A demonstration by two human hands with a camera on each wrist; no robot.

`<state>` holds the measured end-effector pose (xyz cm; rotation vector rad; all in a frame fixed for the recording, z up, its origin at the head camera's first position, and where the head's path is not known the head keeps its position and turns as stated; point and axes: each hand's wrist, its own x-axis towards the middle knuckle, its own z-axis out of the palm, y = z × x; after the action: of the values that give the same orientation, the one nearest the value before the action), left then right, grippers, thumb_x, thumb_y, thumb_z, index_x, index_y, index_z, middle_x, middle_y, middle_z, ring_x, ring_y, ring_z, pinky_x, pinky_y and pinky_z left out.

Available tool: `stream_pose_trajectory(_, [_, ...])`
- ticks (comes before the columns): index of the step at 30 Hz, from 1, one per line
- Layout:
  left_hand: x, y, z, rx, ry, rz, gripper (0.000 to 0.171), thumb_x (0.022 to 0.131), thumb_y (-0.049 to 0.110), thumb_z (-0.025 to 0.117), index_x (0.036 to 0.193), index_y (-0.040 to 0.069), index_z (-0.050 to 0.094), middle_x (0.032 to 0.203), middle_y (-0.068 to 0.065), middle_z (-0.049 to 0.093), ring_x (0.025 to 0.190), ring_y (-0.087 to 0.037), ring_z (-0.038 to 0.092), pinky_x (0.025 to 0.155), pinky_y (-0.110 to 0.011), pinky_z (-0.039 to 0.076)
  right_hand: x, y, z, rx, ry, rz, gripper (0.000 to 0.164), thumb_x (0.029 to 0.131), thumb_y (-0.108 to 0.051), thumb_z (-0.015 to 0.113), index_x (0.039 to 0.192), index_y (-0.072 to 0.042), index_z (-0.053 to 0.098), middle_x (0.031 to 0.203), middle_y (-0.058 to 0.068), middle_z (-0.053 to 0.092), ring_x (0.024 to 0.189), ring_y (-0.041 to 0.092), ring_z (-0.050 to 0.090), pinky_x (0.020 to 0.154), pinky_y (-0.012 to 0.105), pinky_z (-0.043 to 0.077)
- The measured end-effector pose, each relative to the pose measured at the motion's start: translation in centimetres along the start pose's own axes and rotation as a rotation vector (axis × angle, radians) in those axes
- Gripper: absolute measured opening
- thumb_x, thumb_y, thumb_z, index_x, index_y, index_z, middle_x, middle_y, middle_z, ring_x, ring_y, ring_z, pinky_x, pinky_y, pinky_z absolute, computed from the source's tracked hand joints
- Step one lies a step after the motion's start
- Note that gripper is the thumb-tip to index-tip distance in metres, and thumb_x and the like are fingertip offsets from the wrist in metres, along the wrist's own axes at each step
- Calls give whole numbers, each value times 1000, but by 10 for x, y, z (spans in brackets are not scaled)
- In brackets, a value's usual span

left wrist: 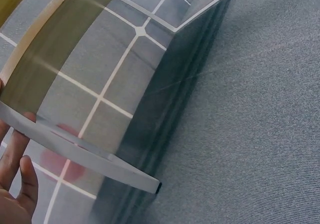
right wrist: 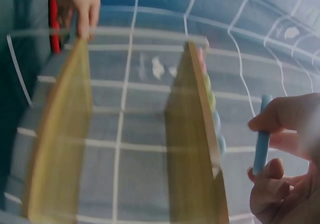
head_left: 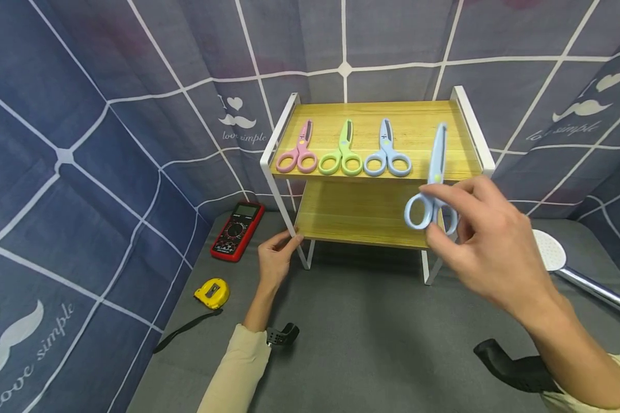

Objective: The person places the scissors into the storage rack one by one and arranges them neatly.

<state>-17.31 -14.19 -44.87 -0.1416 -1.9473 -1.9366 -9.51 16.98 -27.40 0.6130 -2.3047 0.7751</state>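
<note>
My right hand (head_left: 496, 246) pinches a pair of light blue scissors (head_left: 437, 155) by the handle loops, blades pointing up, in front of the right part of a two-tier shelf (head_left: 372, 137). In the right wrist view the scissors (right wrist: 261, 139) show edge-on between thumb and fingers. On the top board lie pink scissors (head_left: 303, 143), green scissors (head_left: 345, 143) and another pair of blue scissors (head_left: 386, 146), side by side with handles toward me. My left hand (head_left: 275, 261) holds the shelf's white left leg at the lower board; in the left wrist view its fingers (left wrist: 17, 146) reach behind the white frame (left wrist: 85, 156).
Left of the shelf lies a red multimeter (head_left: 237, 231), with a yellow tape measure (head_left: 213, 293) and its black strap nearer me. A shower head (head_left: 550, 249) with a chrome handle rests at the right. Patterned blue-grey curtains (head_left: 186, 109) surround the grey table (head_left: 361, 344).
</note>
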Motion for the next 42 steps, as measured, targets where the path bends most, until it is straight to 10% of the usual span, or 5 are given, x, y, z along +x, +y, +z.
stream_pose_trajectory(16, [0,3,1,2,16,7,20,85,-8,73,103,-15,69,94,-23,72,75,-20,71,71,-23,57,50,25,-17,-207,-150,196,40,85,-8,63,125,-8,68,104,24,61,77,35,51,58,48,34])
stream_pose_trajectory(28, [0,4,3,5,-7,21,19,86,-7,72,102,-17,69,92,-33,68,76,-11,70,71,-22,57,58,25,-16,-237,-249,262,36,90,-11,57,123,-6,68,107,21,65,57,28,42,49,39,28])
stream_pose_trajectory(42, [-2,1,3,-31,9,0,18,85,-9,72,101,-17,69,94,-34,68,76,-14,71,73,-24,57,57,26,-10,-254,-267,237,32,97,-13,58,127,-5,66,110,21,67,75,32,54,58,46,36])
